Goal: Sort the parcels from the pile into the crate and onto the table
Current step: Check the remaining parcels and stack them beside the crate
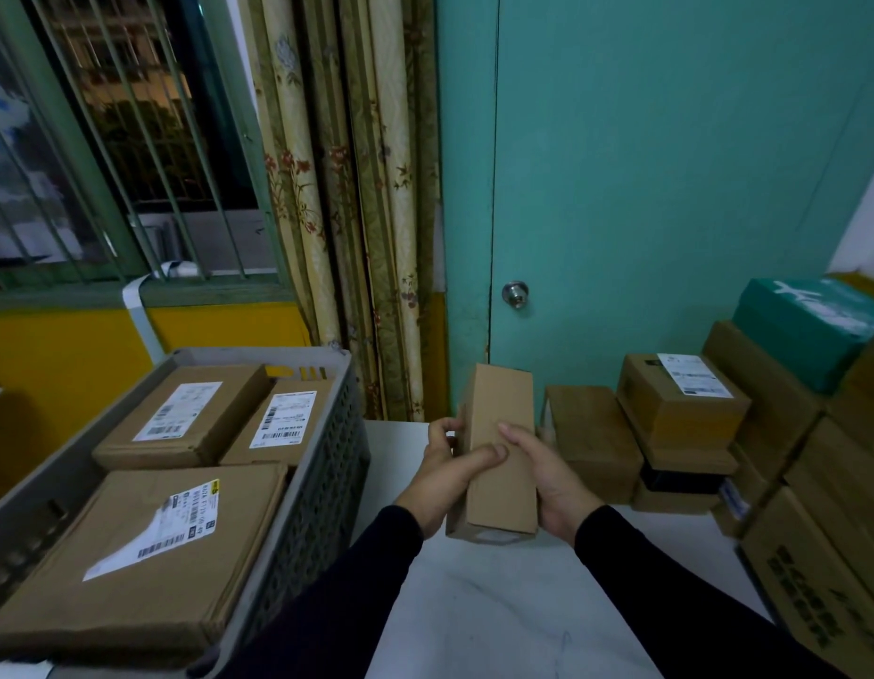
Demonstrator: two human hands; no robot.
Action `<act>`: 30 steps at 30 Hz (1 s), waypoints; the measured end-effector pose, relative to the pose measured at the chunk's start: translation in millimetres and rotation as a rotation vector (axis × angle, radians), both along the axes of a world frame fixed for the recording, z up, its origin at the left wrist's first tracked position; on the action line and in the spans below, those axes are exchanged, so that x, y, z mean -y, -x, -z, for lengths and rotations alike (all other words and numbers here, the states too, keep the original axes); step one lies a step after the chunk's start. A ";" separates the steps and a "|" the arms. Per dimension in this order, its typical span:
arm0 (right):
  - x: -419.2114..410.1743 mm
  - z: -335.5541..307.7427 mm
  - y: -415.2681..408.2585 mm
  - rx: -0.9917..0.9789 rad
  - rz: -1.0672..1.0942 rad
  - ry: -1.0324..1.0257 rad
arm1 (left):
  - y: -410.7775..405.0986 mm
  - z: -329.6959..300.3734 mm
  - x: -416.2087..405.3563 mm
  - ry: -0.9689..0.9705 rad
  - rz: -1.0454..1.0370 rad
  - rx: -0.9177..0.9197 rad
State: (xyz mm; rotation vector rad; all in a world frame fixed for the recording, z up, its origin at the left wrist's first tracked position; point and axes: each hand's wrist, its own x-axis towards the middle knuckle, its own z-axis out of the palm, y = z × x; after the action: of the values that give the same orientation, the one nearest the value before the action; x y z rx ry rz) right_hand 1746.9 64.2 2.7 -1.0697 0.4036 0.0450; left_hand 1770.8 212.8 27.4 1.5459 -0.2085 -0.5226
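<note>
I hold a long narrow brown cardboard parcel (498, 433) above the white table (498, 605), its length pointing away from me. My left hand (449, 470) grips its left side with the thumb laid across the top. My right hand (543, 475) grips its right side, thumb on top. To the left stands a grey perforated crate (322, 487) with three labelled brown parcels (146, 546) lying flat inside. The pile of parcels (685, 409) sits at the right on the table.
The pile at the right includes a plain brown box (592, 443), a teal box (807, 325) on top and printed cartons (827, 556) toward the front. A teal door (670, 164) and a curtain (356, 188) stand behind the table.
</note>
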 end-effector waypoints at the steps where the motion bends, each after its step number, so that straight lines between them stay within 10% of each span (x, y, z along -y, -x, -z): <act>1: 0.1 -2.0 0.8 0.013 -0.009 -0.024 | -0.3 -0.3 -0.3 0.015 0.000 -0.020; 11: 5.6 -10.3 7.1 -0.080 -0.139 -0.027 | -6.9 -10.2 -9.7 0.503 -0.137 -0.481; 19: 15.4 11.8 6.1 -0.119 -0.055 -0.092 | -11.2 0.9 -13.7 -0.128 -0.195 -0.095; 30: 7.5 38.5 -7.7 -0.100 -0.124 0.235 | -23.5 40.8 -14.4 -0.171 -0.229 -0.263</act>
State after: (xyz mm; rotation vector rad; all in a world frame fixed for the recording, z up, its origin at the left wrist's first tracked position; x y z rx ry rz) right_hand 1754.6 56.7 -35.7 -1.3278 0.4399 0.1651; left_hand 1794.2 227.2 -13.4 1.6226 0.2173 -0.5660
